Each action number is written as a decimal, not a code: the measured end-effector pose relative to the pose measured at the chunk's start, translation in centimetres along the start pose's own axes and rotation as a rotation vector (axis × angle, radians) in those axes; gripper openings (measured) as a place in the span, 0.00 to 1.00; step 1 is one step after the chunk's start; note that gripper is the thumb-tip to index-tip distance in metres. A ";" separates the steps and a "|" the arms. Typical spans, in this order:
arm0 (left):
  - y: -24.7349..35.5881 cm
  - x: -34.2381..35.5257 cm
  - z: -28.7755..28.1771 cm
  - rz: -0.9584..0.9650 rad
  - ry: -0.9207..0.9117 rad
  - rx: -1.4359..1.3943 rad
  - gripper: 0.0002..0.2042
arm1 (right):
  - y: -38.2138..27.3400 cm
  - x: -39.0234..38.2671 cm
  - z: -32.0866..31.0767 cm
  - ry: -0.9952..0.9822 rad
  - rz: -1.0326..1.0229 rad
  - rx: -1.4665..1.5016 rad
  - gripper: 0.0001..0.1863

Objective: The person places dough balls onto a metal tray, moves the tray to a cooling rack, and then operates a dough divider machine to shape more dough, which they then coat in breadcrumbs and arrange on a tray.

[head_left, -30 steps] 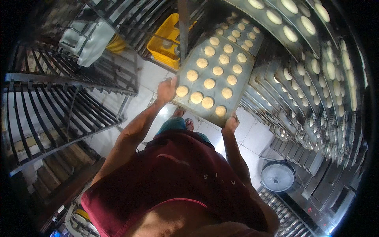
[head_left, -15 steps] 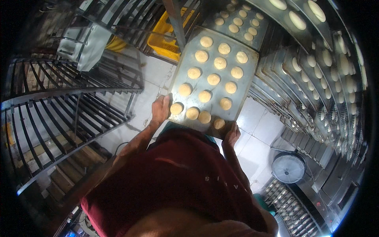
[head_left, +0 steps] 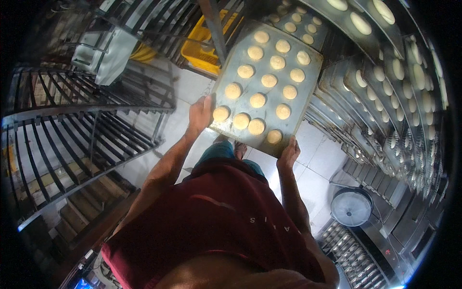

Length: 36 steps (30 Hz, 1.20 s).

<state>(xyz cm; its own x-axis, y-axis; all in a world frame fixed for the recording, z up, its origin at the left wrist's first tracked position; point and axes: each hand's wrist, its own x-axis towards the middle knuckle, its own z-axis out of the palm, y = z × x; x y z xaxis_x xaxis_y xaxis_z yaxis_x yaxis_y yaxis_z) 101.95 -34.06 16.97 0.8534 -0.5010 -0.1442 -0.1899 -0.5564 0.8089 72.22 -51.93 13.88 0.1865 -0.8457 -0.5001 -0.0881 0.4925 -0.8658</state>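
Note:
A metal baking tray (head_left: 226, 72) with several round, pale golden dough pieces (head_left: 269, 80) in rows is held out in front of me. My left hand (head_left: 200, 114) grips its near left corner, fingers hidden beneath the tray. At the near right corner, my right hand (head_left: 289, 153) is closed on the edge, thumb along the rim. Beyond the tray's far edge shows another tray (head_left: 301, 36) of similar round pieces, partly covered by the held one.
Dark metal racks (head_left: 86, 113) stand on the left. A yellow crate (head_left: 199, 48) sits behind a post. On the right, a tall rack holds trays of long dough pieces (head_left: 361, 24). A round grey lid (head_left: 352, 207) is lower right, near a tray of small loaves (head_left: 356, 255).
Both hands have moved forward and away from my body with the tray. It now overlaps more of the far tray, and my feet show below it.

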 end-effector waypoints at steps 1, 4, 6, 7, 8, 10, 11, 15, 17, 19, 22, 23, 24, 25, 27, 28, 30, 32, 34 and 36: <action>-0.5 0.9 0.1 -0.016 -0.033 0.076 0.25 | -0.3 0.4 0.5 -0.002 0.011 0.036 0.21; -1.5 3.0 1.0 -0.090 -0.065 -0.299 0.24 | -2.1 2.2 1.8 -0.001 0.043 0.096 0.23; -1.5 2.4 1.6 -0.306 -0.136 -0.705 0.19 | -3.9 4.3 2.9 0.054 0.064 0.084 0.24; -0.1 1.4 2.1 -0.450 -0.186 -0.857 0.19 | -4.7 5.6 3.1 0.031 0.056 0.094 0.24; 1.5 0.6 2.7 -0.597 -0.239 -1.005 0.20 | -5.5 7.4 3.0 0.010 0.048 0.104 0.24; 5.6 0.1 4.4 -0.560 -0.341 -1.026 0.17 | -5.7 11.8 1.9 -0.101 -0.041 0.071 0.23; 5.5 1.0 5.8 -0.507 -0.329 -1.111 0.14 | -7.6 11.2 3.1 -0.124 0.065 0.249 0.22; 7.4 7.2 9.4 -0.370 -0.273 -1.164 0.08 | -8.2 11.2 4.0 -0.231 0.092 0.177 0.23; 8.3 10.1 10.7 -0.350 -0.266 -1.196 0.09 | -6.2 10.0 5.4 -0.276 0.132 0.073 0.26; 9.2 12.7 11.4 -0.347 -0.313 -1.130 0.11 | -7.0 8.2 10.0 -0.297 0.208 0.142 0.26; 9.3 17.2 11.8 -0.254 -0.459 -0.959 0.17 | -8.9 15.2 16.2 -0.472 0.150 0.282 0.27; 9.3 17.3 11.2 -0.243 -0.424 -0.859 0.17 | -10.8 16.5 18.3 -0.400 0.189 0.273 0.25; 9.6 17.0 10.5 -0.230 -0.394 -0.758 0.18 | -13.7 17.2 20.4 -0.325 0.225 0.264 0.24; 9.1 15.7 9.7 -0.191 -0.440 -0.705 0.19 | -15.3 18.3 21.3 -0.332 0.220 0.212 0.22; 8.3 12.5 6.6 -0.086 -0.537 -0.604 0.21 | -17.5 23.1 21.1 -0.364 0.162 0.161 0.18; 3.5 11.1 7.1 -0.147 -0.548 -0.647 0.22 | -17.8 25.6 21.7 -0.411 0.124 0.154 0.17; -2.7 6.7 4.6 -0.018 -0.522 -0.530 0.17 | -20.5 27.4 23.5 -0.299 0.150 0.149 0.13; -7.1 2.9 2.5 -0.203 -0.447 -0.582 0.15 | -20.6 33.9 22.0 -0.395 0.087 0.002 0.17; -14.5 -1.4 0.5 -0.229 -0.339 -0.458 0.13 | -19.8 34.8 23.3 -0.321 -0.290 -0.670 0.22; -18.5 -5.7 -2.0 -0.180 -0.278 -0.479 0.11 | -19.0 34.0 24.6 -0.226 -0.617 -1.128 0.25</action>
<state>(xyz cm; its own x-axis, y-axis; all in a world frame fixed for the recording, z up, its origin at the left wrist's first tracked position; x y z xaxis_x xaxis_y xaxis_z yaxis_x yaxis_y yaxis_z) 101.60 -19.60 3.94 0.6802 -0.6175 -0.3949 0.2422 -0.3191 0.9162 104.35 -84.96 13.73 0.6404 -0.7617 -0.0987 -0.6763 -0.4982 -0.5427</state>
